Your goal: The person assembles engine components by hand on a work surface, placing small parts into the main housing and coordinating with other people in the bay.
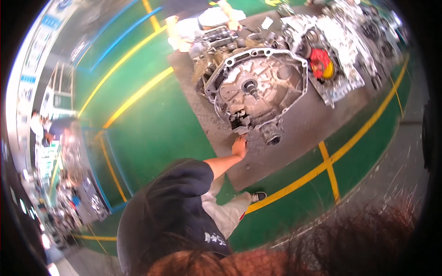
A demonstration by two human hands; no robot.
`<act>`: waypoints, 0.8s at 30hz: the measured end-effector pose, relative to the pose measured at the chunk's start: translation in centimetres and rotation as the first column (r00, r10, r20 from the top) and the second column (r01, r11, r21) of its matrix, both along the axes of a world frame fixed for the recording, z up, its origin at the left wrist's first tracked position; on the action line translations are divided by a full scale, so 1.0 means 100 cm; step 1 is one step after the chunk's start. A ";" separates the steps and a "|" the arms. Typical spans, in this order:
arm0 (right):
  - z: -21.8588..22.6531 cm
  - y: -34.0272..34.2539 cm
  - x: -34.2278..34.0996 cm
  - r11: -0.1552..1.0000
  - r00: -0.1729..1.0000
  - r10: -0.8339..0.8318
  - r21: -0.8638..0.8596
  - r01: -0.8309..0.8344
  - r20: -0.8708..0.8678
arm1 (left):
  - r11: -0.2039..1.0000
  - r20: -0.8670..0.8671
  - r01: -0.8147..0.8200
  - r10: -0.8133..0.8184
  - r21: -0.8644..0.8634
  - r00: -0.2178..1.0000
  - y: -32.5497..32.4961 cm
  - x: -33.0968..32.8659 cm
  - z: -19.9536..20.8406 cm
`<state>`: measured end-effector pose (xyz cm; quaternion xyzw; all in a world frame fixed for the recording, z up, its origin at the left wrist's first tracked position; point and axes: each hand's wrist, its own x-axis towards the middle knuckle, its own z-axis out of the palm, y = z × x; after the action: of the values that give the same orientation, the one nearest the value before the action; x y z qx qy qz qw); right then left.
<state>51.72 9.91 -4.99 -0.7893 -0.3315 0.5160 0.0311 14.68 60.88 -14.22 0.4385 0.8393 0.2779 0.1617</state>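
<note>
Landmark: the big bell-shaped grey cast-metal housing (274, 87), lying on the dull grey-brown work surface (299, 131), open face up toward the camera. Wearer's left hand (240, 146) is at its lower edge, fingers touching or just under the rim; can't tell if they grip or only rest. Right hand not in view. Step in hand, my read: handling or steadying the housing at that edge; next move calls for a firm hold on the rim, minding the jagged bits. Flanged rim is scalloped with bolt holes, bowl ribbed and stained, short dark stepped metal shaft (251, 87) at centre. Dark rough-edged gap (239, 120) low left of centre; stubby round grey port (271, 135) below the rim. Right of the housing: shiny silver casting (338, 94) bearing a red-and-yellow part (322, 64). Co-worker's hands (183, 45) beyond the housing's far side, blurred.
</note>
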 end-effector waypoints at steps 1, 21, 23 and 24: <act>-0.003 0.033 0.031 0.995 0.996 -0.074 -0.076 0.070 -0.057 | 0.999 0.088 -0.035 0.032 0.042 0.996 -0.003 0.004 0.004; 0.247 0.501 0.020 0.254 0.417 0.904 0.902 -0.348 -0.093 | 0.999 0.506 0.023 -0.044 0.048 0.861 -0.123 0.259 0.299; 0.241 0.495 0.015 0.132 0.313 0.950 0.902 -0.412 0.004 | 0.999 0.399 -0.019 0.002 0.037 0.917 -0.121 0.264 0.305; 0.237 0.489 0.009 0.005 0.188 0.978 0.882 -0.471 0.095 | 0.997 0.321 -0.046 0.024 0.063 0.947 -0.127 0.264 0.288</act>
<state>52.62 58.86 18.70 -0.1538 -0.8676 0.4438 0.1634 41.10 48.15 14.62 0.3779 0.7995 0.3770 0.2753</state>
